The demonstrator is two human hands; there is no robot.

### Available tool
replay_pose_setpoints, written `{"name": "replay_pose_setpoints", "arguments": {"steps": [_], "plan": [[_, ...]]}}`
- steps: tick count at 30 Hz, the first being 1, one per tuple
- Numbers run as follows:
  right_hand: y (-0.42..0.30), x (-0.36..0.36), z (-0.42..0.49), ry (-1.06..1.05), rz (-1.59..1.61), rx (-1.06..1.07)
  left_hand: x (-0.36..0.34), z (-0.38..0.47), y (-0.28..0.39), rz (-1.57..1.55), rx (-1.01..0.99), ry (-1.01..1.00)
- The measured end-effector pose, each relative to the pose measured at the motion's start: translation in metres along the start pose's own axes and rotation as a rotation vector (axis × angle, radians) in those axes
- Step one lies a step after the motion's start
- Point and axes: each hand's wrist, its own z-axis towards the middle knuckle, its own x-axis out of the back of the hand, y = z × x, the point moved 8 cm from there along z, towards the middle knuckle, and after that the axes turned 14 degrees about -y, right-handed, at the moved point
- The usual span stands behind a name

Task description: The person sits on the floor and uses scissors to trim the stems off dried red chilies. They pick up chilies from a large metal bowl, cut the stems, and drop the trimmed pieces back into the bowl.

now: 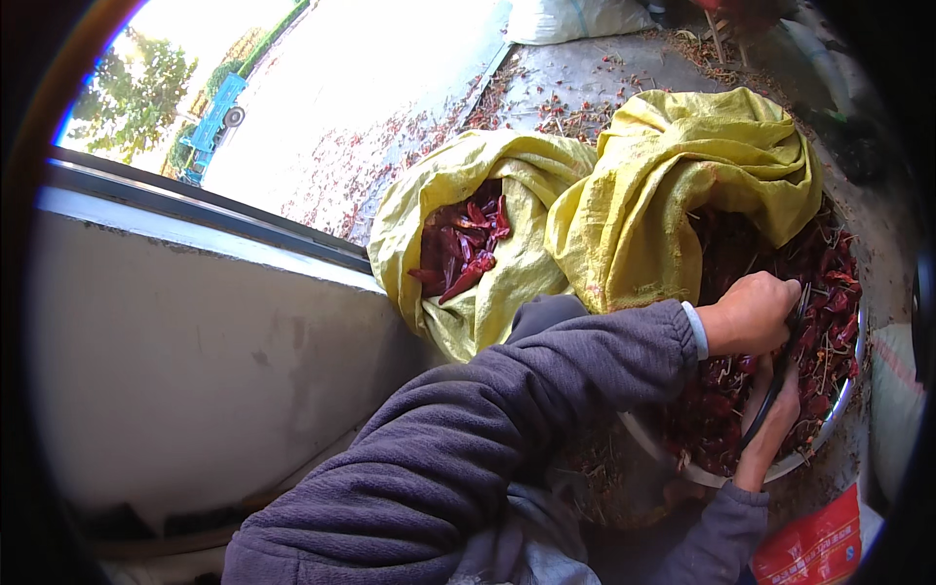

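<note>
A wide basin with a shiny rim holds dried red chili peppers, many with pale stems. Over it, my right hand grips black-handled scissors, their blades pointing away from me. My left hand is curled right beside the blades, above the peppers. Its fingertips are turned from view, so anything between them is hidden. A yellow woven sack slumps against the basin's far side, its mouth over the peppers. To its left, another yellow sack stands with its mouth rolled down, showing dark red chilies inside.
A low pale wall runs along my left. Chili scraps and stems litter the grey floor. White sacks stand at the back and right. A red printed bag lies near my right sleeve. Outside is a blue trailer.
</note>
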Motion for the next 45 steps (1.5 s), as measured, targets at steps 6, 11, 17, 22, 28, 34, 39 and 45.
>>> {"name": "replay_pose_setpoints", "arguments": {"steps": [6, 11, 17, 22, 28, 34, 39, 45], "plan": [[0.015, 0.005, 0.001, -0.030, 0.017, -0.227, -0.001, 0.004, -0.006, -0.454, 0.038, -0.128], [0.013, 0.008, -0.006, -0.041, 0.150, -0.204, 0.004, 0.005, 0.014, -0.254, -0.081, -0.095], [0.013, 0.018, -0.015, -0.025, 0.487, -0.053, -0.018, 0.004, 0.015, -0.669, -0.081, -0.175], [0.012, 0.011, -0.020, -0.168, 0.913, -0.140, -0.032, 0.004, 0.008, -0.950, 0.054, -0.222], [0.009, -0.002, -0.029, -0.262, 1.243, -0.121, -0.042, 0.002, 0.000, -1.130, 0.033, -0.233], [0.010, -0.018, -0.038, -0.336, 1.576, -0.112, -0.047, -0.001, 0.002, -1.261, -0.004, -0.289], [0.007, -0.023, -0.043, -0.382, 1.676, -0.081, -0.053, -0.002, 0.004, -1.357, -0.018, -0.272], [-0.001, -0.014, -0.042, -0.285, 1.639, -0.040, -0.053, -0.003, 0.007, -1.387, -0.093, -0.282]]}}
